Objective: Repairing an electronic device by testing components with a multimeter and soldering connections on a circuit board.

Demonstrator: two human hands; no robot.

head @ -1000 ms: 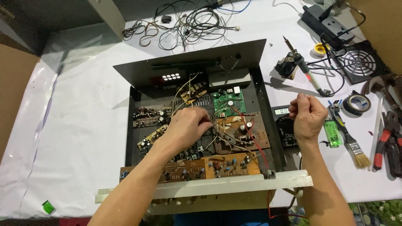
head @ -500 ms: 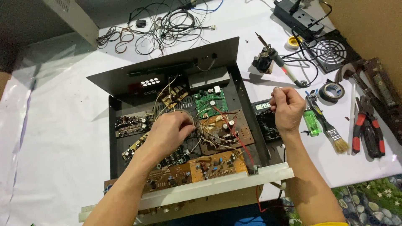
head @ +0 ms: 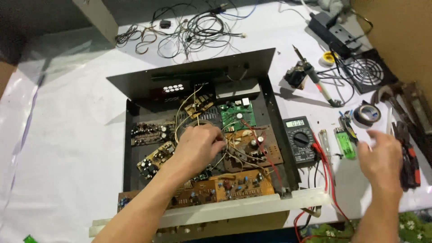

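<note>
Chassis [head: 135, 135] frame centre on bench [head: 58, 148], lid off. Left hand [head: 198, 146] inside, fingers curled among wires [head: 234, 148] mid-chassis; grip unclear. Right hand [head: 382, 157] lower right outside chassis, open, blurred, near lighter [head: 346, 144], right of multimeter [head: 299, 139].

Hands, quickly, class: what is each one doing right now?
Left hand: curled down among the wires inside the open amplifier chassis; whether it grips anything cannot be told.
Right hand: open, blurred, above the table by the green lighter, holding nothing visible.
</note>
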